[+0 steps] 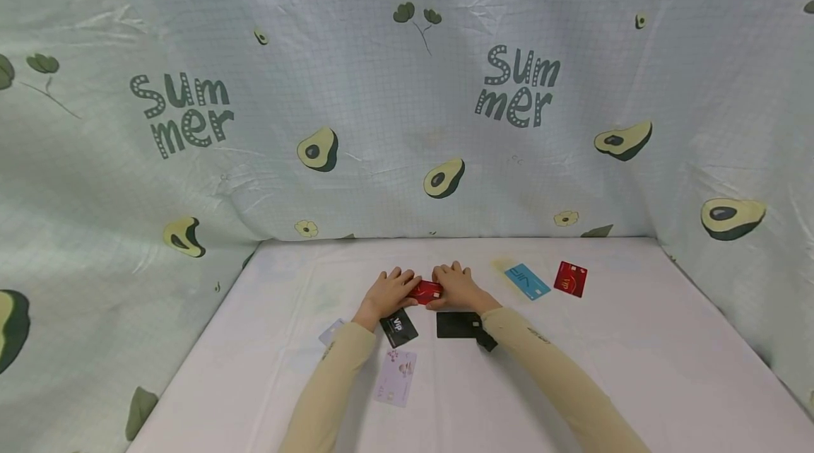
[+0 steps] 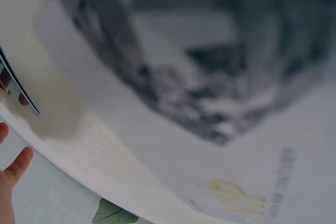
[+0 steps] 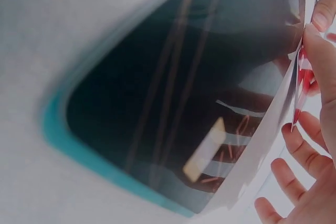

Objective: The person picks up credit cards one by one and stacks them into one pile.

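Note:
Near the table's far middle, a red card [image 1: 425, 292] lies between both hands. My left hand [image 1: 389, 293] holds its left end and my right hand [image 1: 459, 286] its right end. The right wrist view shows the red card [image 3: 304, 80] nearly edge-on, pinched by the right hand [image 3: 315, 166]; a thumb [image 3: 324, 14] meets it higher up. Only some fingers [image 2: 16, 169] show in the left wrist view, beside a dark card edge. A black VIP card [image 1: 399, 328] lies below my left hand, and a plain black card [image 1: 456, 325] below my right.
A lavender card [image 1: 396, 379] lies nearer the front. Part of a pale card [image 1: 330, 331] shows beside the left sleeve, and a dark piece [image 1: 487, 341] by the right sleeve. A blue card [image 1: 527, 281] and another red card [image 1: 570, 278] lie right. Printed cloth [image 1: 381, 85] hangs behind.

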A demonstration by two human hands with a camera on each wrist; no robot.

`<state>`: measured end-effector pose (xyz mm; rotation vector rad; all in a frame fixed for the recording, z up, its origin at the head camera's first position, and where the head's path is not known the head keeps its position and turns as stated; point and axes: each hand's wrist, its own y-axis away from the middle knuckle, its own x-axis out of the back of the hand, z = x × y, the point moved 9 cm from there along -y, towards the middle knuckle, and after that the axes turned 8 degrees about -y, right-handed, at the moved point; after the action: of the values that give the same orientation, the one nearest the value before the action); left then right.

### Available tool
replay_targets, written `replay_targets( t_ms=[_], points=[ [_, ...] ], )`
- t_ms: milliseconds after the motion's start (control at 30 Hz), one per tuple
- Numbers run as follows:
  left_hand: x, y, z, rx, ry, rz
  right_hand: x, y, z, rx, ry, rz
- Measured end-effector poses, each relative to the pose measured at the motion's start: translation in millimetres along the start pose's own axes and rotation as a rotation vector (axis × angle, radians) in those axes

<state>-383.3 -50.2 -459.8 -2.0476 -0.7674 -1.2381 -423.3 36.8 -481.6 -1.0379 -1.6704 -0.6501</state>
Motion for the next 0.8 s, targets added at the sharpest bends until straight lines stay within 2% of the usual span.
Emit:
replay_targets(
  t_ms=[433, 800],
  points=[
    [-7.0, -1.6, -1.8, 0.004, -0.022, -0.046, 10.9, 7.2, -13.2, 0.079, 0.121, 0.035],
    [-5.1, -1.1, -2.2, 0.006, -0.009, -0.033, 13.3, 8.1, -17.2, 0.129, 0.186, 0.064]
  ],
)
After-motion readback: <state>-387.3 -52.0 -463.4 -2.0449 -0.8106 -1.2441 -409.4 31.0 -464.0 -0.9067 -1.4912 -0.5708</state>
